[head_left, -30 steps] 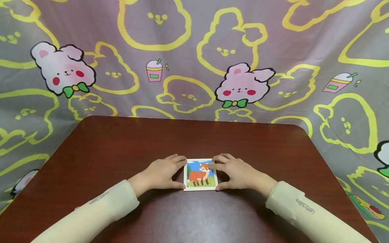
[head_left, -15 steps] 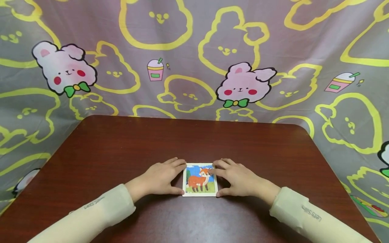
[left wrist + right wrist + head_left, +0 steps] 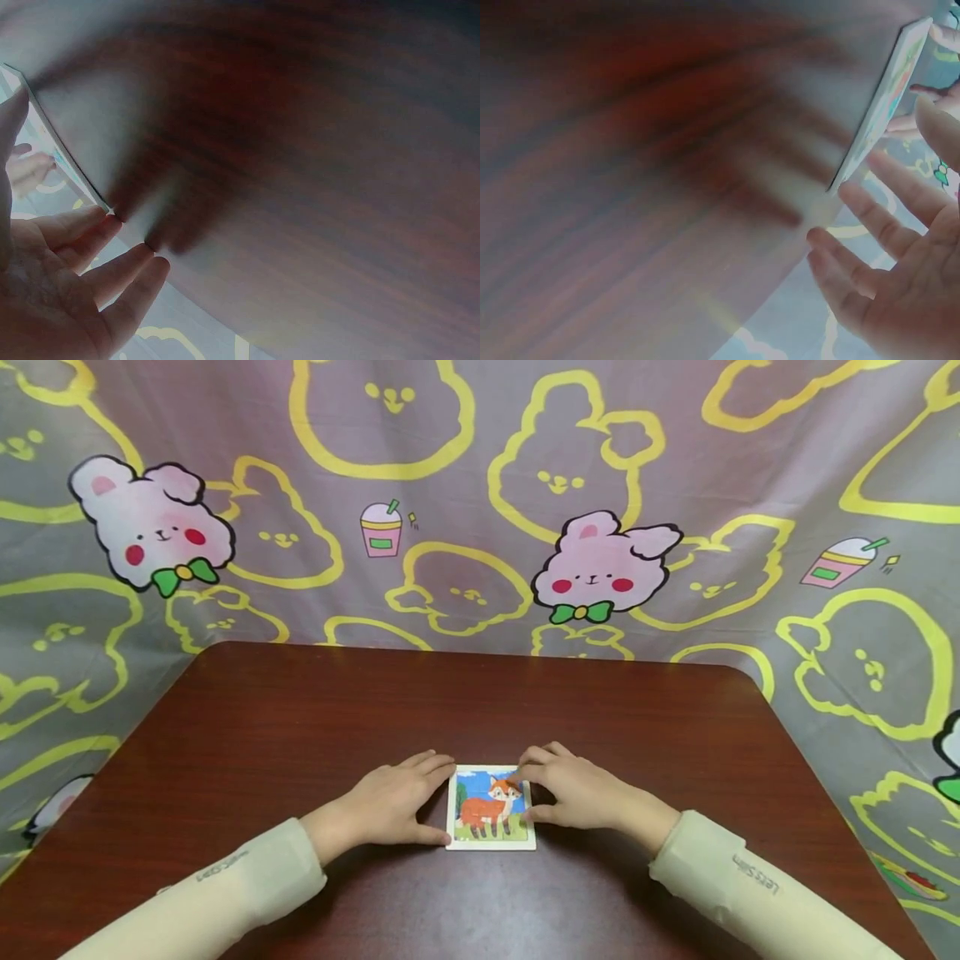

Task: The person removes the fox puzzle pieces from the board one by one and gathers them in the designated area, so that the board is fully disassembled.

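A small square fox puzzle [image 3: 480,817] in a white frame lies flat on the table, picture side up. My left hand [image 3: 392,802] spans its left side, thumb at the near corner and fingertips at the far corner. In the left wrist view those fingers reach out fairly straight along the frame edge [image 3: 64,150]. Over on the right side, my right hand [image 3: 585,792] has its index fingertip over the picture near the fox's head, and its thumb tip overlaps the right edge. The right wrist view shows the fingers [image 3: 885,225] spread and loosely bent beside the puzzle [image 3: 889,101].
Dark reddish-brown tabletop [image 3: 337,710] surrounds the puzzle and both forearms. Behind and beside the table hangs a grey-pink curtain [image 3: 450,443] printed with cartoon bears and rabbits.
The puzzle first shifts slightly toward me with both hands at its sides. Then my right thumb leaves the near right corner and moves up along that edge; the left hand keeps its place.
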`<act>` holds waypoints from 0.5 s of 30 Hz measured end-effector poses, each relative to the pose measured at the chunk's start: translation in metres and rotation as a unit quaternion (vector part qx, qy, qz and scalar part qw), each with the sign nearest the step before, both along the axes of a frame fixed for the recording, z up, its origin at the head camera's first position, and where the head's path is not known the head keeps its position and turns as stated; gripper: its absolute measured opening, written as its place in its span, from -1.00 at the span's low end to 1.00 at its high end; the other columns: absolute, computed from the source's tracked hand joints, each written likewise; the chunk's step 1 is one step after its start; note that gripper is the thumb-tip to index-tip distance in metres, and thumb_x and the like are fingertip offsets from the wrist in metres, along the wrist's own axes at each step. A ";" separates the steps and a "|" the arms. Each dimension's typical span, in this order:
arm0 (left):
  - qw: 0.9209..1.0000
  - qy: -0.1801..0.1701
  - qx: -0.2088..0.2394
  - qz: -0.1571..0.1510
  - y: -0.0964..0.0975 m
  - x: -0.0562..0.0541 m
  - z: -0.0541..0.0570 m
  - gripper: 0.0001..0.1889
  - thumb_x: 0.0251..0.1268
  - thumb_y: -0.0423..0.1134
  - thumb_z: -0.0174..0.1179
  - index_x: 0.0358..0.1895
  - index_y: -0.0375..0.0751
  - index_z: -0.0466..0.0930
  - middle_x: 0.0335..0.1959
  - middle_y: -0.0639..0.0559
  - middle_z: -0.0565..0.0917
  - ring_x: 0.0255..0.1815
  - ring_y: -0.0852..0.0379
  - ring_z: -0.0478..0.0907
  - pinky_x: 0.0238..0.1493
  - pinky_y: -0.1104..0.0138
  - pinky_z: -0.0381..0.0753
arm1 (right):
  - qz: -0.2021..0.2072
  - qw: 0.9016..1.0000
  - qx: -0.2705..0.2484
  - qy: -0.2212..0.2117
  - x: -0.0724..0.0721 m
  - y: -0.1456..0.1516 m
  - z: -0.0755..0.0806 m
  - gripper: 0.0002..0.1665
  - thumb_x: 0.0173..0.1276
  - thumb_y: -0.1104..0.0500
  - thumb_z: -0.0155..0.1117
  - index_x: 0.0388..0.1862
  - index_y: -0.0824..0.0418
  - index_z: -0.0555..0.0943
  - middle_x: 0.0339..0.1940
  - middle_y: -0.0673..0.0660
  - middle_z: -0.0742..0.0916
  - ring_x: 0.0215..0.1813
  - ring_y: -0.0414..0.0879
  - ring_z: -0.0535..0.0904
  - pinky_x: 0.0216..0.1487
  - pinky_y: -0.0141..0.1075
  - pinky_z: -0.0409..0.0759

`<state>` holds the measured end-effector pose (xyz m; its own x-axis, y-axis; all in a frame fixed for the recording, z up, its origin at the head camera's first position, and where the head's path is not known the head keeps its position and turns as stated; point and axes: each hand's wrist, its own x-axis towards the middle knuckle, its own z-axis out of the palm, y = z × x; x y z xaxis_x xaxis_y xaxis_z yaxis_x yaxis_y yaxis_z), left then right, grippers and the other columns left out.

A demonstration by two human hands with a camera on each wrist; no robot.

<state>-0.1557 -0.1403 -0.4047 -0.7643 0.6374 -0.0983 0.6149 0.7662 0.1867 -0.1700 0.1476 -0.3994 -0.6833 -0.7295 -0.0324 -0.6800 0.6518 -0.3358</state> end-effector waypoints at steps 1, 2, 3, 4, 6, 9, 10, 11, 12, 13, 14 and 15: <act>1.000 0.000 0.001 0.002 0.000 0.000 0.000 0.00 0.00 0.35 0.37 0.44 -0.22 0.34 0.47 -0.06 0.39 0.51 -0.14 0.29 0.17 -0.06 0.56 | 0.001 1.000 -0.008 -0.007 -0.003 -0.004 0.000 -0.47 0.24 -0.06 0.46 0.16 0.07 0.65 0.09 0.00 0.62 0.12 0.00 0.43 0.01 -0.08 0.54; 1.000 0.000 0.002 0.004 0.000 0.000 0.000 0.00 -0.01 0.35 0.37 0.44 -0.22 0.34 0.46 -0.06 0.39 0.51 -0.14 0.29 0.17 -0.07 0.56 | 0.002 1.000 -0.014 -0.012 -0.006 -0.008 0.000 -0.49 0.25 -0.05 0.45 0.15 0.07 0.65 0.06 0.00 0.62 0.06 -0.04 0.41 0.01 -0.12 0.51; 1.000 -0.002 0.003 0.005 -0.001 0.000 0.000 0.00 -0.01 0.35 0.37 0.44 -0.22 0.34 0.46 -0.06 0.39 0.51 -0.14 0.29 0.17 -0.07 0.56 | 0.003 1.000 -0.021 -0.021 -0.009 -0.012 0.000 -0.50 0.25 -0.03 0.46 0.14 0.09 0.65 0.03 0.00 0.63 0.01 -0.06 0.39 0.00 -0.16 0.48; 1.000 -0.003 0.003 0.005 -0.001 0.000 0.000 0.00 0.00 0.35 0.37 0.44 -0.22 0.34 0.46 -0.07 0.39 0.51 -0.15 0.29 0.16 -0.08 0.56 | 0.005 0.999 -0.029 -0.029 -0.012 -0.016 0.000 -0.51 0.24 0.00 0.46 0.13 0.10 0.66 0.00 0.01 0.64 -0.03 -0.08 0.38 -0.01 -0.18 0.44; 1.000 -0.009 0.005 0.007 0.000 0.000 0.001 0.00 0.01 0.36 0.35 0.44 -0.22 0.34 0.47 -0.06 0.39 0.51 -0.15 0.29 0.18 -0.09 0.55 | 0.007 0.998 -0.038 -0.046 -0.017 -0.024 0.000 -0.53 0.25 0.03 0.46 0.12 0.13 0.66 -0.03 0.02 0.64 -0.05 -0.10 0.37 -0.02 -0.21 0.39; 1.000 -0.019 0.008 0.013 0.000 0.000 0.001 -0.01 0.04 0.36 0.33 0.44 -0.24 0.34 0.47 -0.08 0.38 0.51 -0.16 0.28 0.20 -0.10 0.53 | 0.011 0.997 -0.044 -0.067 -0.022 -0.036 0.000 -0.57 0.26 0.09 0.45 0.10 0.15 0.66 -0.06 0.05 0.64 -0.04 -0.10 0.40 -0.03 -0.22 0.37; 1.000 -0.022 0.010 0.015 0.001 0.000 0.001 -0.02 0.06 0.36 0.32 0.44 -0.25 0.34 0.47 -0.09 0.38 0.51 -0.16 0.28 0.21 -0.10 0.53 | 0.013 0.996 -0.043 -0.072 -0.023 -0.039 0.001 -0.57 0.26 0.10 0.45 0.10 0.15 0.66 -0.07 0.05 0.64 -0.02 -0.09 0.42 -0.02 -0.22 0.38; 0.999 -0.025 0.013 0.019 0.001 0.000 0.001 -0.02 0.07 0.36 0.31 0.44 -0.26 0.33 0.47 -0.10 0.37 0.51 -0.16 0.27 0.21 -0.11 0.52 | 0.011 0.996 -0.039 -0.079 -0.024 -0.043 0.001 -0.58 0.27 0.10 0.45 0.10 0.14 0.65 -0.06 0.05 0.63 -0.01 -0.09 0.42 0.00 -0.21 0.39; 0.999 -0.027 0.015 0.023 0.001 0.000 0.001 -0.02 0.08 0.36 0.31 0.44 -0.27 0.33 0.48 -0.11 0.37 0.51 -0.16 0.27 0.22 -0.11 0.52 | 0.009 0.996 -0.036 -0.084 -0.025 -0.046 0.002 -0.58 0.27 0.10 0.45 0.10 0.14 0.65 -0.07 0.05 0.62 -0.01 -0.09 0.43 0.00 -0.22 0.40; 0.999 -0.028 0.016 0.027 0.002 0.000 0.001 -0.02 0.10 0.35 0.30 0.45 -0.28 0.32 0.48 -0.12 0.36 0.51 -0.16 0.27 0.22 -0.12 0.51 | 0.009 0.996 -0.033 -0.087 -0.026 -0.048 0.002 -0.58 0.27 0.11 0.45 0.09 0.13 0.65 -0.07 0.05 0.62 -0.01 -0.09 0.43 0.00 -0.21 0.42; 0.999 -0.029 0.016 0.031 0.002 0.000 0.000 -0.01 0.10 0.36 0.30 0.45 -0.28 0.31 0.48 -0.12 0.35 0.52 -0.16 0.27 0.22 -0.12 0.51 | 0.008 0.996 -0.029 -0.089 -0.027 -0.050 0.002 -0.59 0.26 0.11 0.45 0.09 0.12 0.65 -0.07 0.04 0.61 -0.01 -0.09 0.42 0.00 -0.22 0.44; 0.999 -0.029 0.015 0.035 0.002 0.000 0.000 -0.01 0.10 0.36 0.30 0.46 -0.28 0.30 0.49 -0.13 0.34 0.52 -0.16 0.26 0.21 -0.13 0.51 | 0.009 0.996 -0.026 -0.090 -0.028 -0.053 0.002 -0.59 0.26 0.11 0.46 0.09 0.12 0.65 -0.07 0.04 0.61 -0.01 -0.09 0.42 0.01 -0.22 0.44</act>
